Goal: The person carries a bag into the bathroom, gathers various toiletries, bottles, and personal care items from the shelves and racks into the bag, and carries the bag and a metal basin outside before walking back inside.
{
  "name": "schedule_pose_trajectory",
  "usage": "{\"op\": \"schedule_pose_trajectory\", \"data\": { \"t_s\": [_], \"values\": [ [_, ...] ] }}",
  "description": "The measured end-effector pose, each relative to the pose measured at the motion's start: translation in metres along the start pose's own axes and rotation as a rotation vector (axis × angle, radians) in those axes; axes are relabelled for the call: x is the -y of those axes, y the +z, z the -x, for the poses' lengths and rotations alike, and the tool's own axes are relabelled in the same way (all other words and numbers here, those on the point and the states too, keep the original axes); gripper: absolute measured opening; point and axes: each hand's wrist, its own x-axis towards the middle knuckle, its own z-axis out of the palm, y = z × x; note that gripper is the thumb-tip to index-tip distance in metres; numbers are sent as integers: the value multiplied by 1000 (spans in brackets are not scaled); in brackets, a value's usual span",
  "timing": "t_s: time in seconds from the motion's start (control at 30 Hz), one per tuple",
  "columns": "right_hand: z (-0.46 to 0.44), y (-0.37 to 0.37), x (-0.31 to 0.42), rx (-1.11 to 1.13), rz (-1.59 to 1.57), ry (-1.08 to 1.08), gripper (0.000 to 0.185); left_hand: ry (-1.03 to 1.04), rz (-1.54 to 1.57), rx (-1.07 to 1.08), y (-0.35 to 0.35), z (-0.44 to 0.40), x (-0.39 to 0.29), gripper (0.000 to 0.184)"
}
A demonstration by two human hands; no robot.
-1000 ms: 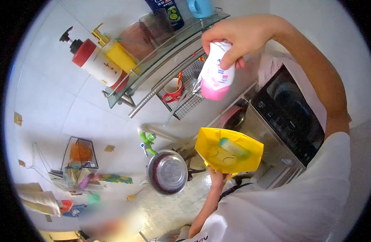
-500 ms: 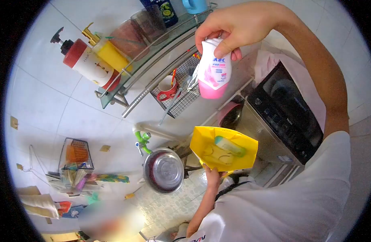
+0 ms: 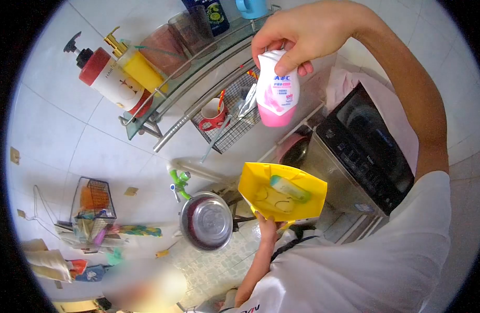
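My right hand (image 3: pixel 307 39), at the top of the view, is closed around the top of a white and pink bottle (image 3: pixel 277 96) printed "ABC". The bottle hangs upright, pink end down, in front of the wire basket. Lower down, my left hand (image 3: pixel 267 225) grips the near edge of a yellow paper bag (image 3: pixel 315 203), its fingers partly hidden by the bag. The bag's mouth faces me. Inside it lies a pale bottle with green ends (image 3: pixel 290 188), beside a thin cord handle.
A glass shelf (image 3: pixel 185 78) bears a red and white pump bottle (image 3: pixel 114 81), a yellow pump bottle (image 3: pixel 143 70) and cups. Below are a wire basket (image 3: pixel 232 133) with a red mug (image 3: pixel 215 113), a green tap (image 3: pixel 181 180), a metal basin (image 3: pixel 207 221) and a black-topped washing machine (image 3: pixel 368 151).
The view has shifted slightly, so the shelf, basin and bag appear a little further left. Both hands keep their hold on the bottle and the bag.
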Motion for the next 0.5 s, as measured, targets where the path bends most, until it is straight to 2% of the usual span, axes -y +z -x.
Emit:
{"op": "schedule_pose_trajectory", "data": {
  "t_s": [0.27,0.5],
  "values": [
    [8,-8,4,44,30,-57,26,-20,-41,13,3,3,-7,34],
    [2,-4,-1,-14,58,16,29,-38,-13,-19,12,12,-18,35]
  ]
}}
